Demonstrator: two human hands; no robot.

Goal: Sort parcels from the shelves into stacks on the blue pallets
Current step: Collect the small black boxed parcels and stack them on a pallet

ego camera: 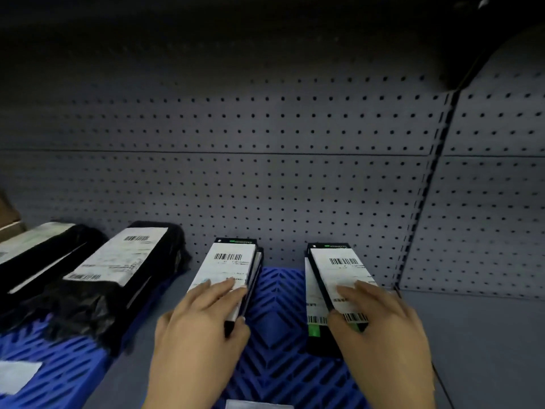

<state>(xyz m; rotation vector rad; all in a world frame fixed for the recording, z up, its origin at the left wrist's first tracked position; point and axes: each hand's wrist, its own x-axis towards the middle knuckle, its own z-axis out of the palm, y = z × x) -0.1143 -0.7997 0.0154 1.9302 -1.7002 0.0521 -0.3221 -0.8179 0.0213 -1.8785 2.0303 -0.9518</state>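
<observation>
Two stacks of slim black boxes with white barcode labels stand on a blue pallet (274,343). My left hand (197,329) lies on the left stack (228,262), fingers flat on the top label and thumb against the stack's right side. My right hand (380,323) lies on the right stack (339,267), fingers spread over its top label and thumb at the near end by the barcode. Each hand covers the near half of its stack.
Further left, two parcels in black plastic wrap (118,270) (38,255) rest on another blue pallet (59,367). A grey pegboard wall (265,172) rises right behind everything. A brown carton corner (8,214) shows at the far left. Grey floor (486,349) lies right.
</observation>
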